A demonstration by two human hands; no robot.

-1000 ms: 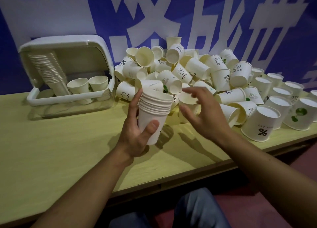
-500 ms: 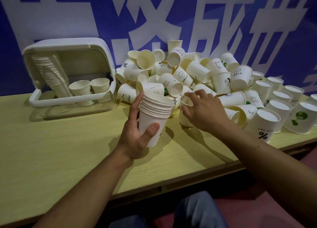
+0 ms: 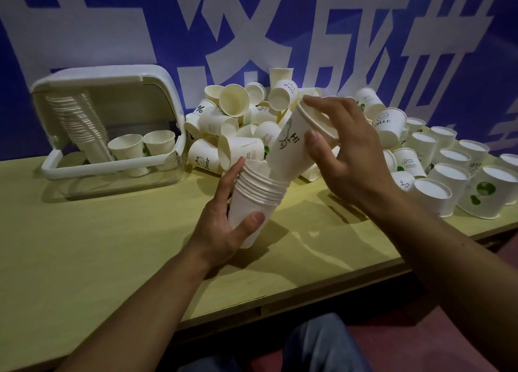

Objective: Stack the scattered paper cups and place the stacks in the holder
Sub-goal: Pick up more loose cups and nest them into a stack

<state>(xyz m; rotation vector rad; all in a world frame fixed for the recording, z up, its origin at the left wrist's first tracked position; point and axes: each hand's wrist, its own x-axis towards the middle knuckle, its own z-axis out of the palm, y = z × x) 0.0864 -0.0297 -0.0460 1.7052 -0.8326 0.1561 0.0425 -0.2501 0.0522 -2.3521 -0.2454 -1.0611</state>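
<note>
Stack (image 3: 259, 200) was held in the left hand (image 3: 224, 226) above the bench (image 3: 112, 259), rt hand (image 3: 344, 153) pinching a tilted cup (image 3: 294, 150) at the rim, base just entering. Should've been straightened b4 pushing imo, holder (image 3: 109, 125) was near.

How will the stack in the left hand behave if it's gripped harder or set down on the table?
The stack is thin paper, so hard squeezing likely dents its walls. Nested rims suggest it stays together and light. The left hand holds it tilted; stood on its narrow base it may tip.
</note>
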